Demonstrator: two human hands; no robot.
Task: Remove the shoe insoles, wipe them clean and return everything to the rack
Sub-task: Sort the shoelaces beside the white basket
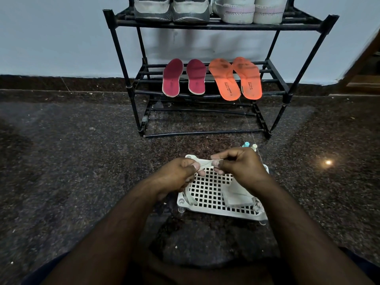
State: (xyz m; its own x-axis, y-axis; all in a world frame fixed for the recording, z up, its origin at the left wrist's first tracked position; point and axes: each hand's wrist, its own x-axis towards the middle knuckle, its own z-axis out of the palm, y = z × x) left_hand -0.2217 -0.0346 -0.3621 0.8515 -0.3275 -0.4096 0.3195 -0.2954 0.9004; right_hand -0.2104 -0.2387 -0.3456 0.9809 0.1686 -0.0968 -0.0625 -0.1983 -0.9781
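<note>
Floor (82, 161): we see dark speckled stone, polished, glossy enough to mirror a lamp.
Rack (205, 27): we read it as black tubes with a dull, scuffed finish; metal or plastic we cannot tell.
Red insoles (173, 78): matt cloth-like face, pale foam edge.
Orange insoles (224, 79): smooth matt foam, printed, slightly soiled.
Grey shoes (170, 9): worn, fabric-looking heels.
White shoes (248, 11): we note soft, stitched material.
Tray (207, 190): white moulded plastic grid, faint sheen.
Cloth (205, 162): thin off-white fabric, matt.
Wall (51, 38): smooth, matt, painted.
</note>
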